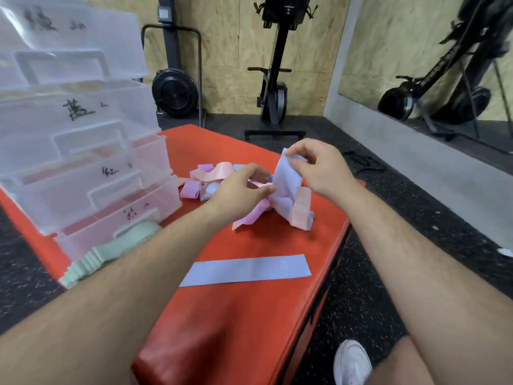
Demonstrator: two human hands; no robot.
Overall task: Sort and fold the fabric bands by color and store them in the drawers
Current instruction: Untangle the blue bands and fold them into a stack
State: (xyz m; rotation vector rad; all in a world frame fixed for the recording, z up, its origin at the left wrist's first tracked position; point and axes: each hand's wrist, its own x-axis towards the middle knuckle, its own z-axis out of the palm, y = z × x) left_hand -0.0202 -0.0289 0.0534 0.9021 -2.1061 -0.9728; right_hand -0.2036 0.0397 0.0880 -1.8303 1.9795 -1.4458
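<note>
- Blue band: lifted off the pile and held over the far half of the red pad, between both hands.
- Right hand pinches its top corner, thumb + fingers clamped on the cloth. Left hand curls in at the lower edge and looks to pinch there, but the contact is partly hidden by its own fingers.
- Step, as I read it: still sorting, i.e. pulling one blue out of the mixed pink/peach/blue heap. No fold started on this one. Drawers stand at the pad's left; fronts are too cloudy to tell contents.
- Axis: the band hangs approx. upright, long axis top-to-bottom in view, top end leaning to the far side. It's crumpled, not taut. Its lower end droops to the pad by a peach band; can't tell if the two are tangled.
- Flat band, same blue, lies smoothed out nearer the person, well apart from the pile. Long axis runs left-right across the pad, right end a bit farther away.
- Green bands sit stacked at the pad's left edge, in front of the bottom drawer.
- Next move prob. calls for:
  - lifting till the lower end clears the peach one;
  - shifting the pinches to opposite ends and pulling it straight;
  - laying it on or beside the flat band w/ the same left-right axis, so the blues line up for folding.
</note>
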